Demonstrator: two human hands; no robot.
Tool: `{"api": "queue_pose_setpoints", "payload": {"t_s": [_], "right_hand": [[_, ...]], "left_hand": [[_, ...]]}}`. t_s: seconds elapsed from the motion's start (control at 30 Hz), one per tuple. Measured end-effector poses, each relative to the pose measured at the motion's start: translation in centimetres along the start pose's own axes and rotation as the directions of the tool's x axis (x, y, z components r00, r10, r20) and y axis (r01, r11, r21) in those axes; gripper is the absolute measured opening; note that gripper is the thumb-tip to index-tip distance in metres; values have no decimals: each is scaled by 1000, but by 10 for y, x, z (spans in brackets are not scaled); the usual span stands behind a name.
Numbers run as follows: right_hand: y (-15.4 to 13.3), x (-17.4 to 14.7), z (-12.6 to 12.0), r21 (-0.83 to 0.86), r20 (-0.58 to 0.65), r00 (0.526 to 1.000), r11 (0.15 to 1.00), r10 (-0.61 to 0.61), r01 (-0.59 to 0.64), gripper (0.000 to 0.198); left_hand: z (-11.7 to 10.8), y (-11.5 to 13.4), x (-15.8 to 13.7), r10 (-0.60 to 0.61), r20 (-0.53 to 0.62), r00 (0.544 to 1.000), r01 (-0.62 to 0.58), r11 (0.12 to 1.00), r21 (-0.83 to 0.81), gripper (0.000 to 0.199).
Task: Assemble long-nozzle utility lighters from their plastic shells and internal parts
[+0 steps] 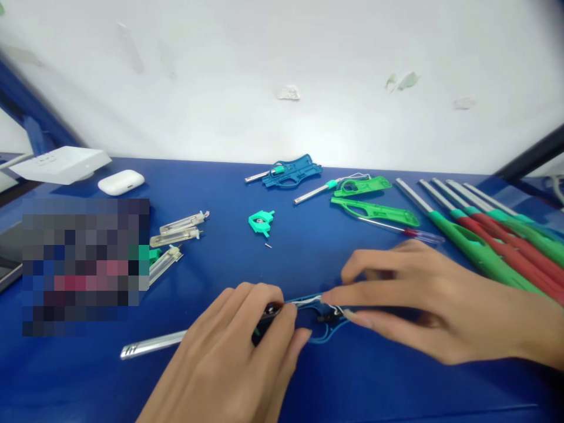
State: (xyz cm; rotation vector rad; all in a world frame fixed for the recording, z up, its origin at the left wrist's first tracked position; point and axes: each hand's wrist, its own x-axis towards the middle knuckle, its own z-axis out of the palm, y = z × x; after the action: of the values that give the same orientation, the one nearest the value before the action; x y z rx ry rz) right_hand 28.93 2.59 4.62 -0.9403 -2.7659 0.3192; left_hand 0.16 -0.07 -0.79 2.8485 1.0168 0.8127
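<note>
My left hand is closed around an opened blue lighter casing lying on the blue table. From its far side sticks a long metal tube pointing left. My right hand pinches with thumb and index finger at a white wire by a black part inside the casing's handle. The left fingers cover the casing's middle, and whatever lies beneath them is mostly hidden.
Behind the hands lie a teal plastic piece, another blue lighter, green casing halves and a screwdriver. Several whole lighters lie right. Clear fuel tanks and a white earbud case are left.
</note>
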Motion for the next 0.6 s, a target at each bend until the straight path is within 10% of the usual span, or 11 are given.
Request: {"api": "queue_pose_setpoints", "payload": {"t_s": [0.27, 0.6], "right_hand": [[4, 1, -2, 26, -50, 999, 1000, 19, -18, 30], [79, -2, 2, -215, -342, 917, 932, 207, -291, 35]], "left_hand": [[2, 1, 1, -1, -107, 994, 3, 1000, 20, 15], [12, -9, 0, 30, -27, 999, -30, 999, 27, 16]]}}
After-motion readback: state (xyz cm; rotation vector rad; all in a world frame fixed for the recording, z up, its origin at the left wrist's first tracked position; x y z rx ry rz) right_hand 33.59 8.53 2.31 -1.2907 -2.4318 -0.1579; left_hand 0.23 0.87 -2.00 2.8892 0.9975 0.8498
